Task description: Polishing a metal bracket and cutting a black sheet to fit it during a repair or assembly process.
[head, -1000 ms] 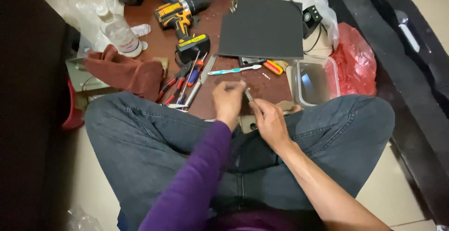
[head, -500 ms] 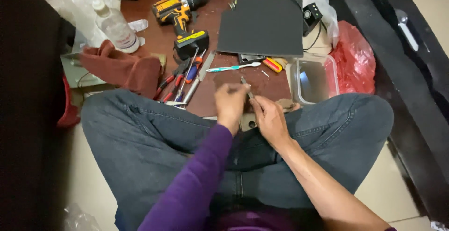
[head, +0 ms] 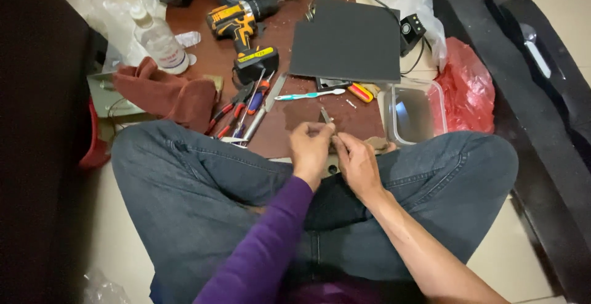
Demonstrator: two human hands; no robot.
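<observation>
I sit cross-legged in blue jeans at the near edge of a low brown board point(head: 289, 51). My left hand point(head: 311, 150), in a purple sleeve, pinches a small thin metal piece point(head: 325, 115) that sticks up from its fingertips. My right hand point(head: 357, 162), bare-armed, rests right beside it with its fingertips touching the same small piece over my lap. What the fingers hide of the piece I cannot make out.
On the board lie a dark flat laptop point(head: 348, 39), a yellow cordless drill point(head: 243, 24), several screwdrivers and pliers point(head: 249, 104), a toothbrush point(head: 308, 95), a clear plastic box point(head: 412, 112), a brown cloth point(head: 166, 91) and a clear bottle point(head: 159, 36). A red bag point(head: 471, 91) sits at right.
Both hands stay together over my lap. The view has drifted slightly, and the metal piece now stands a little more upright between the fingertips.
</observation>
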